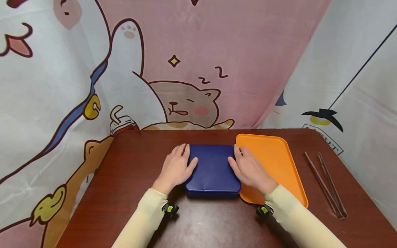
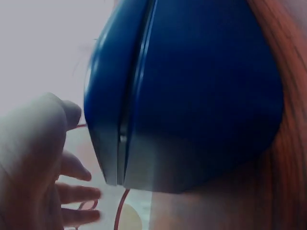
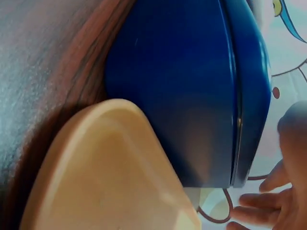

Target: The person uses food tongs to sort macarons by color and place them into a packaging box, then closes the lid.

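A dark blue lidded box (image 1: 212, 168) lies flat on the table between the two hands, its lid closed down to a thin seam (image 2: 122, 136). At its left side is my left hand (image 1: 176, 167), fingers extended forward and thumb by the lid's edge. My right hand (image 1: 249, 168) mirrors it at the right side, over the orange tray (image 1: 276, 158). Both wrist views show the fingers fairly straight, not curled round the box. Whether the fingertips touch its sides I cannot tell. In the right wrist view, the tray's rounded corner (image 3: 117, 103) sits close against the box.
Metal tongs (image 1: 328, 189) lie at the right of the brown table (image 1: 133, 193), their two arms spread apart toward the back. A cloth with cartoon animals (image 1: 192, 103) hangs behind the table's far edge and along both sides.
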Motion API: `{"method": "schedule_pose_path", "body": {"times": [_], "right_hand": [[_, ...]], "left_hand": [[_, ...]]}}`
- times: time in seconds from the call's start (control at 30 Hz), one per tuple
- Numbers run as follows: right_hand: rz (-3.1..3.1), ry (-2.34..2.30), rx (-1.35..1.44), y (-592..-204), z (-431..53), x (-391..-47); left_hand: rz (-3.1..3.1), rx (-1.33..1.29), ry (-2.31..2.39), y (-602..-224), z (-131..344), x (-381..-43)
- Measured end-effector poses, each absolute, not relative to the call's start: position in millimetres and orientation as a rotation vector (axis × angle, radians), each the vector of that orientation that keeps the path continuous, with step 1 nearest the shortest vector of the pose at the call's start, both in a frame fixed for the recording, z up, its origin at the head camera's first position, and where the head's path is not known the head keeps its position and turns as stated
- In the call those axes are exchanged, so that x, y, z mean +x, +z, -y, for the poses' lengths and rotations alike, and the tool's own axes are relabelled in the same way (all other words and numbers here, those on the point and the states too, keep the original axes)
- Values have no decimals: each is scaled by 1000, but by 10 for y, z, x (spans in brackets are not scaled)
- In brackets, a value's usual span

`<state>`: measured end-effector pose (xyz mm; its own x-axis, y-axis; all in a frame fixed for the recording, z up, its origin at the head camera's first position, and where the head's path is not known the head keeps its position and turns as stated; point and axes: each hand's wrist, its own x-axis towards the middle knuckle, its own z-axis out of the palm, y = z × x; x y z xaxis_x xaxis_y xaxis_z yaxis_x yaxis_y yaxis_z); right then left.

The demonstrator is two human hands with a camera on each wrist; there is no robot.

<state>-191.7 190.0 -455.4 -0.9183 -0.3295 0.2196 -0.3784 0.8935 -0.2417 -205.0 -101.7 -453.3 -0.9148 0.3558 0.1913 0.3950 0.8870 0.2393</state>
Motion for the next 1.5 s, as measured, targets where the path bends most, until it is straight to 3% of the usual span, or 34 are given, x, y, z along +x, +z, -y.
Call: {"method": "schedule_pose_path", "body": {"times": [0.27,1.2,1.5], "right_hand": [[2942,377,705,-4539,-1726,-1945],[3045,274,709,-4558,-1608,-1997],[2937,224,742,-4483,-1570,-1795]], "left_hand": [[2968,-759,-334,-4511,833,-2113],[3000,-760,-267,-4596,766,-2150],[2935,-757,-241,-4549,802,-1921]]}}
